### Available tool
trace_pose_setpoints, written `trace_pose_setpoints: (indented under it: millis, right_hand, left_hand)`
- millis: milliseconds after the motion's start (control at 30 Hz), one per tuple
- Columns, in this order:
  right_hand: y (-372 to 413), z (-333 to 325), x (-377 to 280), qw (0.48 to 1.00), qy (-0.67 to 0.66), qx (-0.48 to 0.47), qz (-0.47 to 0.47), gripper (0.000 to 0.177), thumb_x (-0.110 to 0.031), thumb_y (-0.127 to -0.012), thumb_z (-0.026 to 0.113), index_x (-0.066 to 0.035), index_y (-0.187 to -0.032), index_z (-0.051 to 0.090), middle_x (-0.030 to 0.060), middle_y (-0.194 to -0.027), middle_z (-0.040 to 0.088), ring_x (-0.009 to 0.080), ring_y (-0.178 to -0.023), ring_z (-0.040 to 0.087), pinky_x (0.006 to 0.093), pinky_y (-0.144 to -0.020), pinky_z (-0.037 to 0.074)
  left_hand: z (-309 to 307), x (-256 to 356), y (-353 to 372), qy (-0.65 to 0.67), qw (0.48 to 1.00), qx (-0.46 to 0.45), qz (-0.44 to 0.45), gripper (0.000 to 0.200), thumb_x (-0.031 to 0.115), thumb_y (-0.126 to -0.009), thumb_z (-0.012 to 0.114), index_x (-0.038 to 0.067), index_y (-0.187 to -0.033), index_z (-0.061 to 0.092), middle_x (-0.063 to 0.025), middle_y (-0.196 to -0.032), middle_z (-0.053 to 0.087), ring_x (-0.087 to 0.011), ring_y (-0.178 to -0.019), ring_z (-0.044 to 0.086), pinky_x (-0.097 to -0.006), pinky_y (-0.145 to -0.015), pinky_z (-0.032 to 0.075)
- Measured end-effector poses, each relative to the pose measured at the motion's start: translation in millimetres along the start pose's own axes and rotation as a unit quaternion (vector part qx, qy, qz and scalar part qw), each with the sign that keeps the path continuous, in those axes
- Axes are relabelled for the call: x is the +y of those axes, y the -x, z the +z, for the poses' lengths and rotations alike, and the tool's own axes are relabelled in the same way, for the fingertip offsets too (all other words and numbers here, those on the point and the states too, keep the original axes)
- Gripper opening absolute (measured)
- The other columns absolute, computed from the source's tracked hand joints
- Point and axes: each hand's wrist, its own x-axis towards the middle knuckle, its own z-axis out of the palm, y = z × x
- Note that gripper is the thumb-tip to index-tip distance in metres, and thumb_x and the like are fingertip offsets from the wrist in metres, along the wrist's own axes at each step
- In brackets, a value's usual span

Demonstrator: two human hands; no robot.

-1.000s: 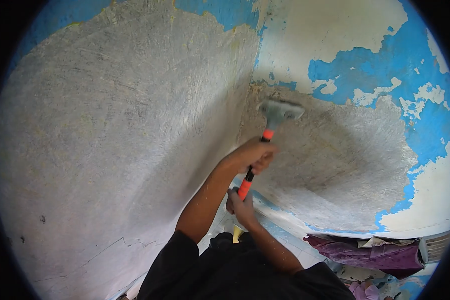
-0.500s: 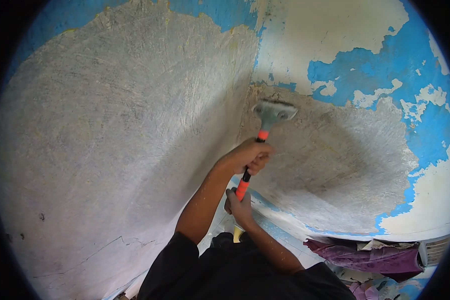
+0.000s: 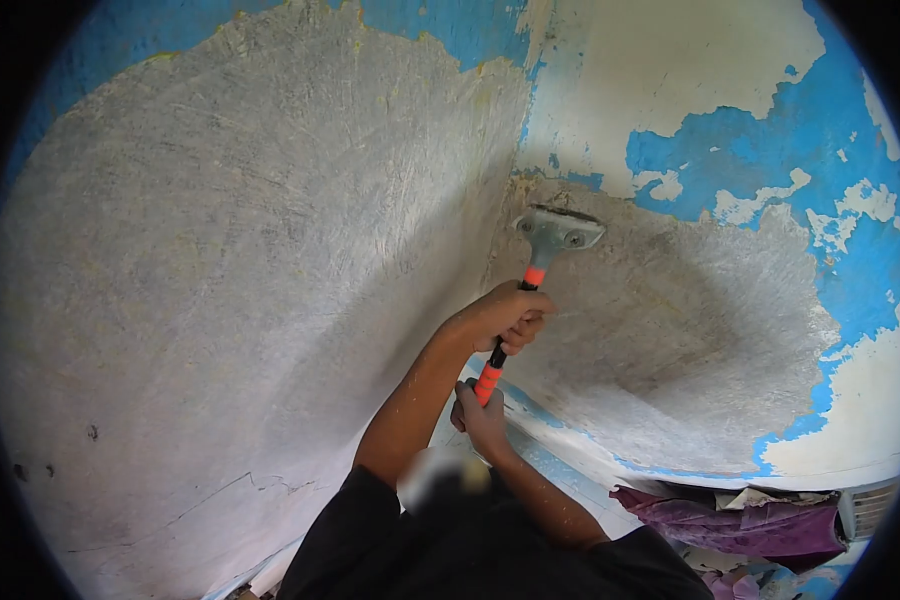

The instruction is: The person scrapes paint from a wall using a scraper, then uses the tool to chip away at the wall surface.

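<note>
A long-handled wall scraper (image 3: 550,236) has a wide metal head and a black and orange handle. Its blade edge lies at the bare grey wall patch (image 3: 660,310), just right of the corner and close below the remaining white and blue paint. My left hand (image 3: 510,315) is wrapped round the upper part of the handle, below the orange collar. Lower down, my right hand (image 3: 482,412) grips the orange end of the same handle. Both sets of fingers are closed.
The left wall (image 3: 190,270) is mostly scraped grey, with blue paint (image 3: 440,25) along its top. Blue and white flaking paint (image 3: 750,150) covers the upper right wall. A crumpled purple sheet (image 3: 740,525) lies low at the right, by a vented unit (image 3: 870,500).
The scraper and both hands stay in nearly the same place on the wall. The whole view has shifted slightly, and the scraper head shows sharper now.
</note>
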Motion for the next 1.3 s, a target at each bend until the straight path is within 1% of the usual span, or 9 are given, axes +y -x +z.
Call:
trace_pose_setpoints:
  millis: [133, 233, 467, 667, 900, 1000, 1100, 1167, 1300]
  right_hand:
    - [-7.5, 3.2, -26.0, 0.999, 0.034, 0.002, -0.035, 0.029, -0.016, -0.092, 0.053, -0.006, -0.066, 0.045, -0.0006, -0.049, 0.039, 0.0105, -0.038, 0.038, 0.027, -0.037, 0.03]
    - [-12.4, 10.4, -46.7, 0.999, 0.012, 0.001, -0.051, 0.029, -0.015, -0.09, 0.056, -0.006, -0.064, 0.046, 0.0006, -0.048, 0.043, 0.0102, -0.038, 0.04, 0.0273, -0.037, 0.031]
    - [1.1, -4.8, 7.7, 1.0, 0.001, 0.019, -0.001, 0.029, -0.015, -0.09, 0.056, -0.006, -0.064, 0.046, 0.0008, -0.048, 0.044, 0.0097, -0.037, 0.041, 0.0269, -0.037, 0.031]
    - [-8.5, 13.8, -61.9, 0.998, 0.003, -0.017, -0.055, 0.03, -0.015, -0.092, 0.054, -0.007, -0.064, 0.044, -0.0004, -0.048, 0.04, 0.0101, -0.037, 0.037, 0.0273, -0.036, 0.03]
    - [4.5, 3.1, -10.7, 1.0, 0.003, 0.01, 0.015, 0.028, -0.015, -0.092, 0.054, -0.006, -0.066, 0.045, -0.0007, -0.048, 0.04, 0.0095, -0.039, 0.038, 0.027, -0.037, 0.03]
    - [-2.3, 6.1, -31.2, 0.998, 0.053, 0.021, -0.029, 0.028, -0.015, -0.092, 0.054, -0.006, -0.067, 0.045, -0.0009, -0.048, 0.04, 0.0093, -0.039, 0.038, 0.027, -0.037, 0.03]
    - [-5.6, 15.8, -75.2, 0.997, 0.015, -0.02, -0.07, 0.027, -0.015, -0.089, 0.056, -0.006, -0.065, 0.047, 0.0006, -0.048, 0.044, 0.0097, -0.039, 0.043, 0.0276, -0.038, 0.031]
    - [-7.1, 15.8, -65.9, 0.997, 0.037, -0.007, -0.072, 0.027, -0.015, -0.089, 0.055, -0.006, -0.064, 0.047, 0.0005, -0.048, 0.044, 0.0097, -0.038, 0.043, 0.0277, -0.038, 0.031]
    - [-1.3, 10.3, -15.6, 1.0, 0.001, 0.019, -0.025, 0.028, -0.015, -0.089, 0.056, -0.007, -0.064, 0.047, 0.0009, -0.048, 0.045, 0.0098, -0.038, 0.043, 0.0275, -0.038, 0.032]
  left_hand:
    - [9.5, 24.2, 7.0, -0.02, 0.999, -0.009, 0.043, 0.045, 0.021, -0.084, 0.059, 0.02, -0.053, 0.027, 0.005, -0.044, 0.027, -0.0061, -0.036, 0.023, -0.0266, -0.035, 0.019]
    - [15.0, 52.5, 13.6, -0.034, 0.998, -0.033, 0.043, 0.036, 0.022, -0.083, 0.059, 0.017, -0.058, 0.033, 0.0051, -0.046, 0.028, -0.0071, -0.037, 0.025, -0.0275, -0.037, 0.021]
    - [-2.6, -5.8, -4.0, -0.001, 1.0, -0.007, -0.01, 0.036, 0.021, -0.083, 0.059, 0.017, -0.058, 0.033, 0.0043, -0.047, 0.029, -0.007, -0.037, 0.025, -0.0279, -0.037, 0.021]
    - [19.7, 51.5, 14.2, -0.027, 0.998, -0.029, 0.046, 0.037, 0.02, -0.083, 0.059, 0.018, -0.057, 0.033, 0.0044, -0.047, 0.03, -0.0062, -0.037, 0.024, -0.027, -0.037, 0.021]
    - [2.5, 10.7, 5.1, -0.005, 1.0, -0.014, -0.006, 0.04, 0.022, -0.084, 0.06, 0.019, -0.056, 0.031, 0.0051, -0.047, 0.03, -0.006, -0.037, 0.025, -0.0264, -0.037, 0.021]
    - [8.7, 29.0, 10.0, -0.006, 1.0, -0.012, 0.019, 0.039, 0.022, -0.084, 0.06, 0.019, -0.057, 0.032, 0.005, -0.047, 0.03, -0.0059, -0.037, 0.025, -0.0264, -0.037, 0.022]
    - [23.8, 66.6, 19.6, -0.026, 0.998, -0.018, 0.051, 0.039, 0.022, -0.084, 0.06, 0.019, -0.057, 0.032, 0.005, -0.047, 0.03, -0.0059, -0.037, 0.024, -0.0263, -0.037, 0.021]
    - [23.7, 68.1, 21.4, -0.029, 0.998, -0.021, 0.05, 0.039, 0.022, -0.084, 0.06, 0.019, -0.057, 0.032, 0.005, -0.047, 0.03, -0.0059, -0.037, 0.024, -0.0263, -0.037, 0.021]
    - [4.4, 17.5, 10.1, -0.015, 1.0, -0.02, -0.002, 0.039, 0.023, -0.084, 0.06, 0.019, -0.056, 0.032, 0.005, -0.047, 0.03, -0.006, -0.037, 0.024, -0.0265, -0.037, 0.021]
